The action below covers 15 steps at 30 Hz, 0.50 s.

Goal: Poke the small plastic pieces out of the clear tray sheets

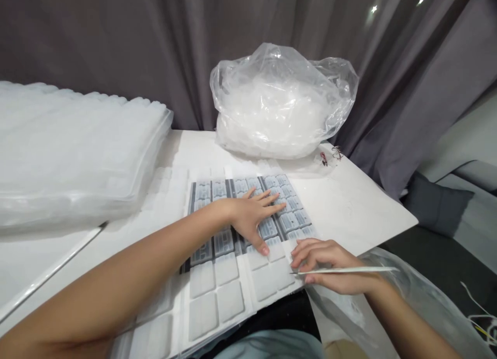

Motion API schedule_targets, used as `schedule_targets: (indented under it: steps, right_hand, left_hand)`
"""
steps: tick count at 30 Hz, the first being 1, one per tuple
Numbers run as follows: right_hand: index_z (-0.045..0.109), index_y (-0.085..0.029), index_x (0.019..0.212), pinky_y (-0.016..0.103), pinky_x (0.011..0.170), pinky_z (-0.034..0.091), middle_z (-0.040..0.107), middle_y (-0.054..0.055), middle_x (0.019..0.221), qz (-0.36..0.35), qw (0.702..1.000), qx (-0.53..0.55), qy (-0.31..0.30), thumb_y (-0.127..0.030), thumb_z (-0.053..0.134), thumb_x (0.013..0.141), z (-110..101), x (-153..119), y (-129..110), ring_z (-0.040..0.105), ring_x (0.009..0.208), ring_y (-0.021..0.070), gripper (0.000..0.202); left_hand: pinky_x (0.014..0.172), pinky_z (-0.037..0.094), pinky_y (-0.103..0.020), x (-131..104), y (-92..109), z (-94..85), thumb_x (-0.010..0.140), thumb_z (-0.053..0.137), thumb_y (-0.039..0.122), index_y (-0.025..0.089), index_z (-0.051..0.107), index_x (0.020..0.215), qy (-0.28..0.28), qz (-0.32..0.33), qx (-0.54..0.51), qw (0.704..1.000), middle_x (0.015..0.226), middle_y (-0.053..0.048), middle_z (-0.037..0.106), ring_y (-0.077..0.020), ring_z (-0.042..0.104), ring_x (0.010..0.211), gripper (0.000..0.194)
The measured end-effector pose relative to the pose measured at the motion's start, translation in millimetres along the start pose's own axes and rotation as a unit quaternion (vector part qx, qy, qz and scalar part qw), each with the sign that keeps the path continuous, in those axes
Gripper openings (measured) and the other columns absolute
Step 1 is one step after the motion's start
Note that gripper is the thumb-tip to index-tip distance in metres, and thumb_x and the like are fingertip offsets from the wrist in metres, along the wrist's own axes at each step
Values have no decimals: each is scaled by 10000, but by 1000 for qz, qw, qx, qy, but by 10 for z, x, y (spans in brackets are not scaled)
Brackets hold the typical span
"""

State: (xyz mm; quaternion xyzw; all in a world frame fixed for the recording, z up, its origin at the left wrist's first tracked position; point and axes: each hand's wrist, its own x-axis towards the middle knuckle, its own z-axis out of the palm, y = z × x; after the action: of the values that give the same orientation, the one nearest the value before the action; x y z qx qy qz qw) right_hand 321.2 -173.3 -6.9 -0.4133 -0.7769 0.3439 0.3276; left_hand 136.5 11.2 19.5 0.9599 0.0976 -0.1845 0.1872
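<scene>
My left hand [254, 214] lies with spread fingers on a translucent sheet of rounded square pockets [231, 301]. Grey-blue printed pieces [289, 221] with dark strips show in the far part of that sheet; the near pockets look plain white. At the sheet's right edge, my right hand [330, 263] is closed on a thin white pointed tool [357, 270]. Its dark tip points left, at the pockets near the sheet's near right corner.
A clear plastic bag [279, 110] full of white material stands at the table's back. To the left is a large wrapped stack of white sheets [73, 152]. Small red and dark bits [324, 158] lie beside the bag. Clear plastic [419, 297] hangs at the table's right edge.
</scene>
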Motion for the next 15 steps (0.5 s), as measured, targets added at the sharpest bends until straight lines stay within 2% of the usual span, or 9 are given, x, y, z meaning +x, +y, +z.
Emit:
schedule_targets:
  steps: [6,9,11,12,14,15]
  right_hand:
    - [616,-185,717,435,1011,419,736,74,911,37,999,-20,-8,-204,701,775,28,-9,-4,638,1014,203,105]
    - [618,-188,725,425,1023,413,735,61,920,50,998,-41,-14,-188,691,782,25,-8,-41,630,1025,193,93]
    - [619,-190,743,414,1032,405,734,55,937,46,997,-64,-19,-185,670,801,35,-19,-66,626,1034,186,77]
    - [619,-190,758,411,1039,398,732,54,948,38,996,-79,-20,-187,653,816,46,-28,-74,625,1036,183,67]
    - [626,-186,821,409,1045,390,728,60,960,10,993,-112,-21,-199,606,853,83,-51,-72,628,1029,182,40]
    - [628,-184,861,408,1043,392,726,62,951,-6,991,-129,-19,-205,578,870,107,-62,-64,633,1015,183,55]
  left_hand:
    - [1061,-96,-614,26,51,62,574,630,773,201,-1,1497,-8,0,8,1000,1520,-148,-123,-370,-120,1392,1256]
    - [1051,-65,-644,38,52,50,530,681,748,190,53,1501,5,-1,5,1000,1530,-169,-68,-402,-75,1394,1284]
    - [1071,44,-637,-23,82,-30,532,719,700,174,174,1491,40,16,-15,999,1537,-187,97,-424,71,1394,1222]
    - [1082,156,-594,-84,115,-89,576,718,668,169,272,1464,56,45,-46,996,1504,-185,249,-408,215,1369,1112]
    - [995,408,-415,-250,221,-213,707,659,605,189,489,1329,70,153,-131,977,1276,-122,565,-299,525,1171,768]
    - [892,487,-322,-341,288,-262,761,615,593,212,575,1229,77,217,-175,957,1106,-77,654,-236,616,1019,604]
